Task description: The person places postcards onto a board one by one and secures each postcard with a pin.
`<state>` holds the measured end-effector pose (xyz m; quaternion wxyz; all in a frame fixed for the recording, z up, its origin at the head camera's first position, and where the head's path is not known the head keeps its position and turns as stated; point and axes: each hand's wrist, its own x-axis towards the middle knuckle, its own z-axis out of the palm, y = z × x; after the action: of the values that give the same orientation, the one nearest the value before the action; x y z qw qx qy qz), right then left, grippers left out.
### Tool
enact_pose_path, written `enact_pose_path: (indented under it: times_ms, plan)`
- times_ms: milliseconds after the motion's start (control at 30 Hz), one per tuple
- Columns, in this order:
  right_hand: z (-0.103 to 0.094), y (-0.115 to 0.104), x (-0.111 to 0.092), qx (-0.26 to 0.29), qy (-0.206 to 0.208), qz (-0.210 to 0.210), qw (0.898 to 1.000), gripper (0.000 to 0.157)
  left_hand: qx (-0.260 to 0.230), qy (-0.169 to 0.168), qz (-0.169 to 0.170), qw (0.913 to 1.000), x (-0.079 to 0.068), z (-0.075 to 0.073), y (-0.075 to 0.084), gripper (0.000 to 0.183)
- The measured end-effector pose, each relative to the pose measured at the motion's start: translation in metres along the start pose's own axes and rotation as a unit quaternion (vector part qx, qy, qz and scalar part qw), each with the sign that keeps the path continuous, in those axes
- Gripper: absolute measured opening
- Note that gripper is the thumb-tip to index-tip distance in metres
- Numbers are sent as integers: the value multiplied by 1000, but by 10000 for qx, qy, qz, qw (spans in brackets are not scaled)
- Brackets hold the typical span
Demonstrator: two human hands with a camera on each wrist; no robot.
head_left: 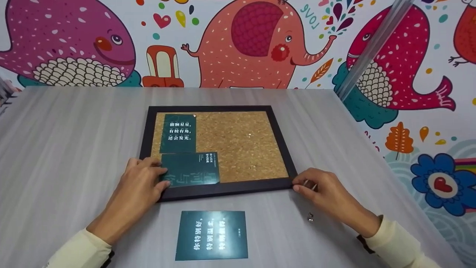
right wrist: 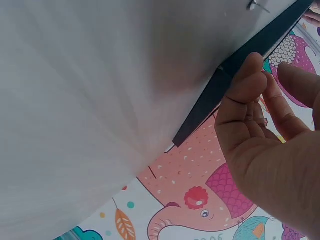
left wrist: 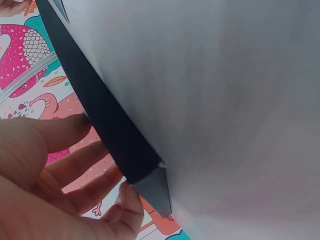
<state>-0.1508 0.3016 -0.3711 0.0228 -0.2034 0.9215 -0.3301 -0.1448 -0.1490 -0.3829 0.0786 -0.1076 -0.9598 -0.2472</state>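
A cork board (head_left: 238, 145) in a black frame lies on the table, turned slightly. Dark green cards with white writing cover its left side: an upright upper card (head_left: 177, 143) and a wider lower card (head_left: 189, 169). One small pin (head_left: 194, 115) shows at the upper card's top right corner. My left hand (head_left: 141, 182) grips the frame's near left corner, thumb and forefinger over the lower card's edge. At the near right corner my right hand (head_left: 327, 190) holds the frame by bent fingertips; in the right wrist view its fingers (right wrist: 245, 90) curl at the black edge.
A third green card (head_left: 212, 236) lies on the table in front of the board. Small shiny metal pieces (head_left: 310, 217) sit below my right hand. Behind the table (head_left: 93, 123) stands a wall (head_left: 219, 48) with painted animals; it continues on the right.
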Motion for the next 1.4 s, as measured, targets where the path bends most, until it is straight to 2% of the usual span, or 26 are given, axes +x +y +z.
enact_pose_path:
  times_ms: [100,267,533,900,1200,1400]
  plan:
    - [-1,1,-5,2,25,1,10000,9,4,0,-8,10000,-1,0,-1,30]
    - [-6,4,-13,-12,-250,39,9997,9,15,23,6,10000,-1,1,-2,30]
    - [-14,4,-22,16,-621,430,9971,10,2,23,5,10000,-2,1,-2,30]
    - [-15,3,-33,70,-888,376,9953,11,-85,26,-60,9999,-2,1,-2,31]
    - [-12,1,-40,-48,-1414,492,9887,15,-53,86,-23,9999,-2,1,-1,30]
    - [-10,2,-44,-87,-1492,523,9874,17,-62,67,-91,9999,-1,1,1,30]
